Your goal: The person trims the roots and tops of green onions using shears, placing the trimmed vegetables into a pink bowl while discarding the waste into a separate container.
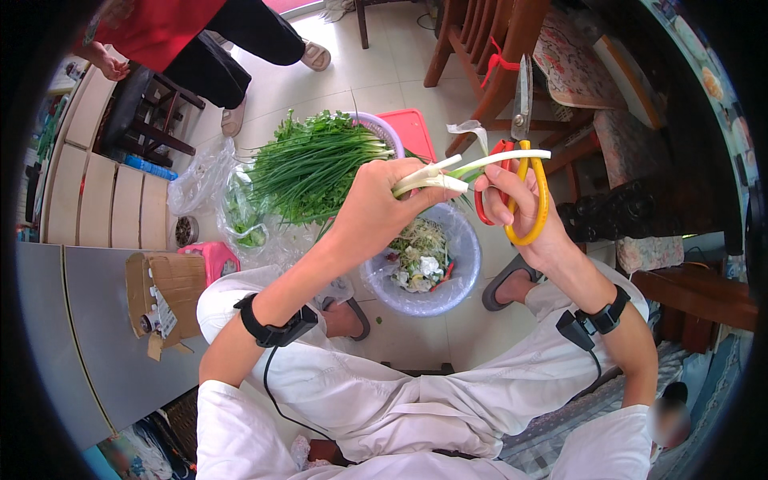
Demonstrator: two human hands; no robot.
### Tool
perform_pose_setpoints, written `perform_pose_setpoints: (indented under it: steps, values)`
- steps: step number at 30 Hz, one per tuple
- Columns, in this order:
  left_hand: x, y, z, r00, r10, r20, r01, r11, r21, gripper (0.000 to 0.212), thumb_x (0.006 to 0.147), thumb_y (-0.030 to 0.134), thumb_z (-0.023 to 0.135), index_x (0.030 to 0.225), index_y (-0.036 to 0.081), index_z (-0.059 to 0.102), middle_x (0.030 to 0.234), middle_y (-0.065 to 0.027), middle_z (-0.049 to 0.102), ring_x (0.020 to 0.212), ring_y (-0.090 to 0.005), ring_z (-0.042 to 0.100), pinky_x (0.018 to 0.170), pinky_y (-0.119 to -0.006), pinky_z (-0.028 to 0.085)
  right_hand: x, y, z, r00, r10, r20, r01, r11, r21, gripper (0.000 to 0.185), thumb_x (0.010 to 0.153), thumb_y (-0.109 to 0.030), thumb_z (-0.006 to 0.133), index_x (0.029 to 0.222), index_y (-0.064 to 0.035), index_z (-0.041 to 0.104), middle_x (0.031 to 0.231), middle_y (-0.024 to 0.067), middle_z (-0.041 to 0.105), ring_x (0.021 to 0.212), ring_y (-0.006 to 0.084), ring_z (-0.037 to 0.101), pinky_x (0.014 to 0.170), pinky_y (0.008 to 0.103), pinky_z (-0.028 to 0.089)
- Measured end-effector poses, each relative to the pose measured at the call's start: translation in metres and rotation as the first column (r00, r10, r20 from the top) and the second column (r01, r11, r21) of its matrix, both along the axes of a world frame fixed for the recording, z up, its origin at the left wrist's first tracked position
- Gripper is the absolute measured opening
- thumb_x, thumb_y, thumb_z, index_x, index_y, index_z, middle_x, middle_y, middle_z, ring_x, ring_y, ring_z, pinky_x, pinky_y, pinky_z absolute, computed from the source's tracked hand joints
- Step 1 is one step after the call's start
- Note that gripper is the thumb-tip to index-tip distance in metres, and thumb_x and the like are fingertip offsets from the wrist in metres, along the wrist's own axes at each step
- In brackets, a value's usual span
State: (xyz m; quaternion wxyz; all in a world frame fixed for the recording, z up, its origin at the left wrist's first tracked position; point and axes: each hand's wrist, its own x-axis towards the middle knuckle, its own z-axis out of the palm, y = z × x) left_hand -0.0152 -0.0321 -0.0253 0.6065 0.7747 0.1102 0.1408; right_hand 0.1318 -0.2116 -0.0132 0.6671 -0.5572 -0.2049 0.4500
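Note:
My left hand (381, 201) grips several scallions (433, 178) by their white ends, which stick out to the right past the thumb. In my right hand (522, 201) hangs a pair of scissors (521, 120) with one red and one yellow handle, blades pointing away from me. The same hand's fingertips pinch one scallion stalk (507, 157), and a thin pale strip of peel (471, 130) dangles beside it. Below both hands stands a lined plastic bin (471, 264) holding root trimmings (423, 240) and crumpled white scraps. Beyond my left hand, a bundle of long green scallions (312, 162) lies over leafy herbs.
A purple basket (384, 123) and a red plastic stool or tray (414, 126) are under the greens. Clear plastic bags (201, 177) lie to the left, near a cardboard box (171, 288). A wooden chair (480, 54) stands ahead right. Another person (204, 54) stands ahead left.

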Motion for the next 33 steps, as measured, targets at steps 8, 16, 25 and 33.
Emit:
perform_pose_setpoints:
  steps: [8,16,25,33]
  values:
    - [-0.003,0.004,0.005,0.997,-0.020,-0.072,0.025,0.997,0.072,0.018,0.096,0.019,0.077,0.103,0.002,0.078,0.070,0.0051,0.054,0.064,-0.0035,0.042,0.055,-0.027,0.034,-0.001,0.000,0.003,1.000,0.000,-0.006,0.000,1.000,0.007,0.029,0.103,-0.028,0.063,0.097,0.0001,0.070,0.059,-0.0020,0.049,0.054,0.0063,0.044,0.055,0.0243,0.034]
    - [-0.003,0.005,0.009,0.993,-0.033,-0.114,0.036,0.999,0.023,0.021,0.096,0.021,0.076,0.103,0.000,0.076,0.070,0.0000,0.049,0.065,-0.0083,0.042,0.058,-0.031,0.036,0.000,-0.001,0.002,0.999,-0.005,-0.054,0.007,1.000,0.026,0.020,0.102,-0.024,0.064,0.100,-0.0034,0.063,0.066,0.0006,0.058,0.055,0.0062,0.046,0.056,0.0247,0.037]
    - [0.000,0.007,0.001,0.997,-0.075,-0.024,0.076,0.997,0.034,0.017,0.100,0.017,0.072,0.099,0.001,0.074,0.072,0.0052,0.058,0.067,-0.0028,0.046,0.059,-0.025,0.037,-0.004,0.000,0.005,0.997,-0.040,-0.067,0.042,0.999,0.026,0.025,0.101,-0.025,0.065,0.112,-0.0025,0.061,0.069,0.0029,0.061,0.057,0.0066,0.046,0.059,0.0248,0.038]
    - [-0.002,0.018,0.013,1.000,0.018,0.015,-0.019,0.995,0.095,0.017,0.100,0.015,0.071,0.104,-0.001,0.074,0.080,0.0006,0.070,0.071,-0.0037,0.054,0.063,-0.025,0.044,-0.002,-0.003,-0.002,1.000,-0.017,-0.005,0.017,0.999,-0.052,0.027,0.103,-0.028,0.066,0.112,-0.0026,0.065,0.081,0.0058,0.069,0.060,0.0058,0.050,0.062,0.0228,0.041]
